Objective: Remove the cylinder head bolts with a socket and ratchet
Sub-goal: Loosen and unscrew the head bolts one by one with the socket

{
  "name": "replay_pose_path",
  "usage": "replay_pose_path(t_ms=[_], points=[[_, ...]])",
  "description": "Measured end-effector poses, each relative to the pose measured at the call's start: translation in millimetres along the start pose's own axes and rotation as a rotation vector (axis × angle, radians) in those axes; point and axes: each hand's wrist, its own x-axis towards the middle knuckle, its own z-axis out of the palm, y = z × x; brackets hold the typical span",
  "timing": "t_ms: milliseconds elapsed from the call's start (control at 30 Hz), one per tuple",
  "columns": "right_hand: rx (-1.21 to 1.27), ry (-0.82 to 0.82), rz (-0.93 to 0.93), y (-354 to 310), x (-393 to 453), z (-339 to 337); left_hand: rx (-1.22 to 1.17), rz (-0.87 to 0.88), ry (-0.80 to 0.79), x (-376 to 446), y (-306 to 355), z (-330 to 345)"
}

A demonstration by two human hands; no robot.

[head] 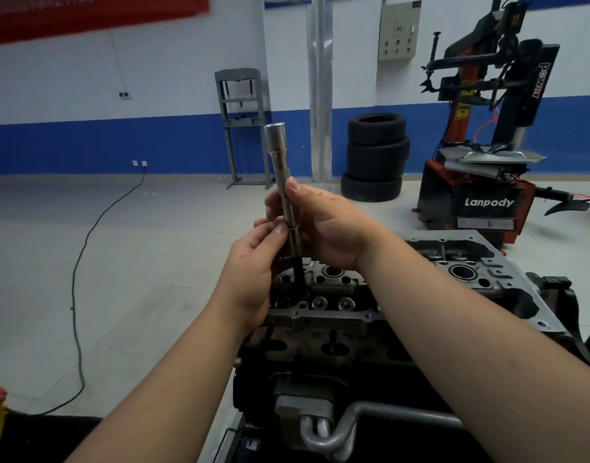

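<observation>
I hold a long silver socket extension [281,172] upright above the cylinder head [454,272]. Its wide square-drive end points up. A socket is fitted at its lower end, and a dark bolt shank [300,274] hangs out of it down towards the head. My right hand [323,225] grips the extension from the right, thumb along its side. My left hand [253,262] pinches the socket joint from the left with thumb and fingers. No ratchet is in view.
The grey engine stands on a stand below my forearms, with metal pipes [323,432] at its front. Behind are stacked tyres [375,155], a red and black tyre changer [480,182], a grey shop press [243,125] and a black cable [83,262] on the floor.
</observation>
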Motion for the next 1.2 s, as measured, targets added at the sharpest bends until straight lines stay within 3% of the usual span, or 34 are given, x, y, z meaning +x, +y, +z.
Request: replay_pose_path(t_ms=[233,433,700,900,1200], points=[[0.074,-0.025,-0.007,-0.6,0.4,2.5,0.048,0.057,0.072,0.4,-1.8,4.0],[0.032,0.004,0.013,-1.8,-0.6,1.1,0.024,0.004,-0.002,-1.5,0.8,0.9],[0.095,-0.010,-0.007,-1.5,-0.7,1.5,0.105,0.057,0.068,0.8,-1.8,5.3],[0.064,0.009,0.030,-3.1,-0.7,1.8,0.024,0.005,-0.015,-0.2,-1.6,-1.0],[0.102,0.005,0.010,-1.7,-0.4,1.9,0.129,0.065,0.079,-0.7,-3.4,5.6]])
